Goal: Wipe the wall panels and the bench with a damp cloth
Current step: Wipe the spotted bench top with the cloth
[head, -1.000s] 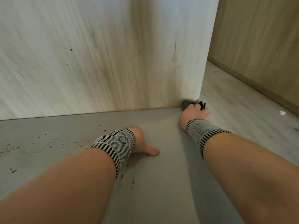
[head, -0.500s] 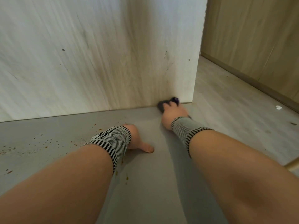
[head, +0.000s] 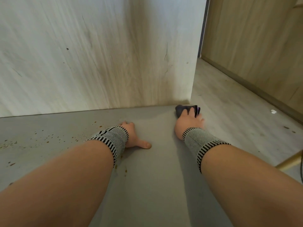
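Back toward the bench's far right corner slides the right hand (head: 188,122), after pulling left along the wall's foot half a second ago. Its fingers curl over a dark, bunched cloth (head: 181,109), pressing it onto the grey bench (head: 155,177) just below the pale wood-grain wall panel (head: 98,54). On the bench nearby, the left hand (head: 132,136) lies flat, thumb stuck out sideways, holding nothing. Brown specks (head: 47,141) dot the surface beside it.

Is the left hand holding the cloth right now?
No. The dark cloth is under the right hand at the bench's far corner, while the left hand rests flat on the grey bench.
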